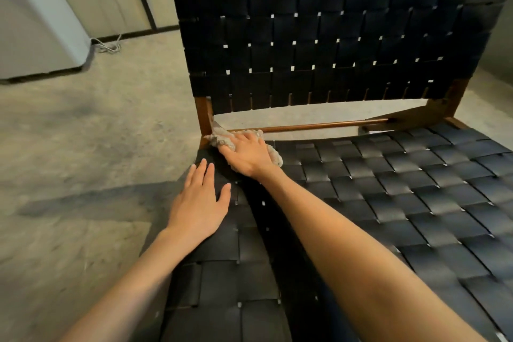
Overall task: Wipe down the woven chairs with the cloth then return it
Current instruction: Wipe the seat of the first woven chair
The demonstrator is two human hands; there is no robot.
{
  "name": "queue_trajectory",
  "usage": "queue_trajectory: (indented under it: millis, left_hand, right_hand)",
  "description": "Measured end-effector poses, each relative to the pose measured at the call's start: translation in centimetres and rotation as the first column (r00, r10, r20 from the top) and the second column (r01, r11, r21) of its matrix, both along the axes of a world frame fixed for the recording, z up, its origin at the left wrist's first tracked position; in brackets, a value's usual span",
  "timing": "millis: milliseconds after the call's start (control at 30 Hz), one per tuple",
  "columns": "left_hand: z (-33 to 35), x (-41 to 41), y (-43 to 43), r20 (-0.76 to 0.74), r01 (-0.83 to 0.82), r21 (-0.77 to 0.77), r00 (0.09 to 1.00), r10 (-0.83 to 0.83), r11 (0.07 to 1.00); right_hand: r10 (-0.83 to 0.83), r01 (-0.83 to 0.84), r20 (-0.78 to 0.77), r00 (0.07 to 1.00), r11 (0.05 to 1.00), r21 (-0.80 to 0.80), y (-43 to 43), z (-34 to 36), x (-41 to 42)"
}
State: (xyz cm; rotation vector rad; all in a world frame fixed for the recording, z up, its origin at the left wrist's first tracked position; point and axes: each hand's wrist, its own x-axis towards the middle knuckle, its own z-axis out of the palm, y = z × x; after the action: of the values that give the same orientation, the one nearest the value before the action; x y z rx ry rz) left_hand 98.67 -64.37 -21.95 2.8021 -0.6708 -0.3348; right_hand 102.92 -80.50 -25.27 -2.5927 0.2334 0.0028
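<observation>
Presently, right hand (245,151), fingers around the cloth (216,139), on the woven chair (388,175); left hand (200,203) flat beside, fingers straight.

Right hand (247,154) holds cloth (219,139) against woven chair seat (388,189); left hand (198,203) rests flat nearby.

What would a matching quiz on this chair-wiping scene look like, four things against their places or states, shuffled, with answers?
Things:
1. left hand
2. right hand
3. cloth
4. white cord

Places or states:
A. lying on the floor
B. flat on the woven seat's left edge, holding nothing
C. holding the cloth at the seat's back left corner
D. bunched beside the wooden post

Pairs: 1-B, 2-C, 3-D, 4-A
</observation>
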Motion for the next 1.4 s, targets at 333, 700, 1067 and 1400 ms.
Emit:
queue_trajectory:
  millis: [333,700,1067,1400]
  left_hand:
    - [-0.8,0.3,-0.4,0.061,0.022,0.025,0.998,-0.024,0.999]
    - [0.4,-1.4,1.4,0.022,0.086,-0.045,0.996,-0.085,0.995]
    - [0.9,-5.1,5.2,0.003,0.064,-0.174,0.998,-0.065,0.983]
    - [1.4,-5.4,4.2,0.045,0.225,-0.023,0.974,-0.224,0.974]
  right_hand:
    - [-0.317,0.313,0.042,0.948,0.892,-0.326,-7.0,-0.4,-8.1]
    - [-0.428,0.432,0.060,0.902,0.884,-0.177,-6.3,1.0,-11.6]
    - [-0.062,0.058,0.073,0.995,0.997,0.046,6.8,3.1,-3.8]
    - [-0.379,0.340,-0.061,0.923,0.881,-0.329,-1.9,1.9,-13.3]
